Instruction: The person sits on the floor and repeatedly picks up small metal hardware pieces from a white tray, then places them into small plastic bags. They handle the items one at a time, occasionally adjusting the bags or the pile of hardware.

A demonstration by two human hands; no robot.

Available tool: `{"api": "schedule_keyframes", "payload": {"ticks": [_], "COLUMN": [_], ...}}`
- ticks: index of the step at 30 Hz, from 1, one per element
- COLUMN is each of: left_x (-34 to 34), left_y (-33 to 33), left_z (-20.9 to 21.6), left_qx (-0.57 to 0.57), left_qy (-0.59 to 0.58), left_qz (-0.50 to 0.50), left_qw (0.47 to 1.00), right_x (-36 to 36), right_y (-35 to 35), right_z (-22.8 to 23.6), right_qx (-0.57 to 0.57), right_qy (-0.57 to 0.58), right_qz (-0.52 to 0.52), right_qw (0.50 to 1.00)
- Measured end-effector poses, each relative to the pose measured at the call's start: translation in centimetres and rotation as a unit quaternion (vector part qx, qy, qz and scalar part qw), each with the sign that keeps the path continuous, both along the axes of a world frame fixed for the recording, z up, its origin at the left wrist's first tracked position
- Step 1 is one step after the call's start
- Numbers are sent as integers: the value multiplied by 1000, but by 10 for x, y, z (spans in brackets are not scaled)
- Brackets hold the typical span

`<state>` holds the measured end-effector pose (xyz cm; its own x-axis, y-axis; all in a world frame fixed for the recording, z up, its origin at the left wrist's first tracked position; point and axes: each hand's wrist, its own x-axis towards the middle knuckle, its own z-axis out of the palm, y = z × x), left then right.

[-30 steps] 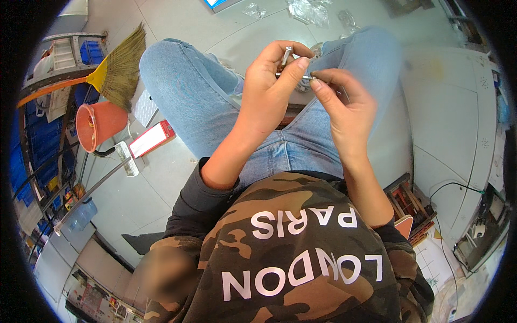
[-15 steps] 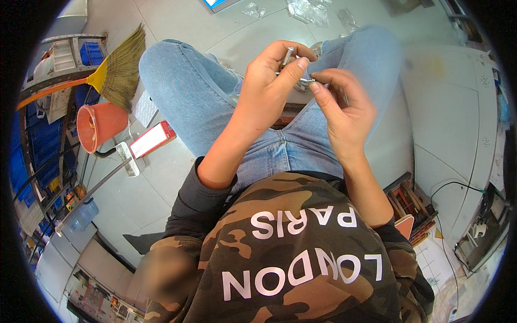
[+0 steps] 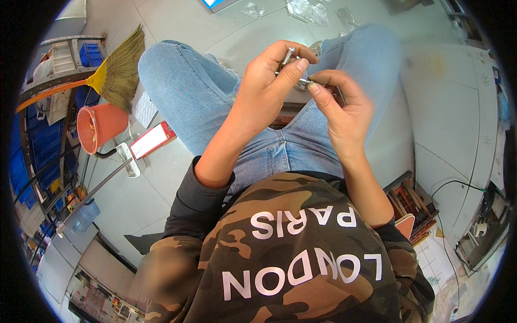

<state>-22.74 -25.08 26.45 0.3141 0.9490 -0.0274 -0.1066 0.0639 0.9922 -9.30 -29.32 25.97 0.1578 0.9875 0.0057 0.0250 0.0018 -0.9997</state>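
My left hand (image 3: 272,70) is closed in front of my lap, thumb and fingers bent around small silvery metal pieces. A short, bolt-like metal piece (image 3: 287,55) sticks up between its thumb and index finger. My right hand (image 3: 342,102) is beside it, with thumb and index finger pinching the end of a thin metal piece (image 3: 305,81) that reaches toward the left thumb. Another slim metal length (image 3: 342,97) shows along the right fingers. Whether the pieces are joined is hidden by the fingers.
Clear plastic bags (image 3: 307,12) lie on the floor beyond my knees. Left are a broom (image 3: 119,70), an orange-red bucket (image 3: 110,123), a long-handled dustpan (image 3: 128,161) and a red and white box (image 3: 153,141). A pale cabinet (image 3: 447,107) stands to the right.
My right hand has shifted slightly to the left, and the thin metal piece in its pinch has tilted a little. My left hand keeps nearly the same place and grip.
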Motion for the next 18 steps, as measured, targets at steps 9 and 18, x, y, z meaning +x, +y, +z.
{"api": "schedule_keyframes", "payload": {"ticks": [9,18], "left_x": [-3,-6], "left_y": [1,2], "left_z": [3,4], "left_qx": [31,26], "left_qy": [42,54], "left_qz": [-21,-31], "left_qw": [998,998], "right_x": [1,2], "right_y": [-2,0], "right_z": [3,-1], "right_qx": [-94,-130], "right_qy": [111,168], "right_qz": [10,20], "right_qw": [989,977]}}
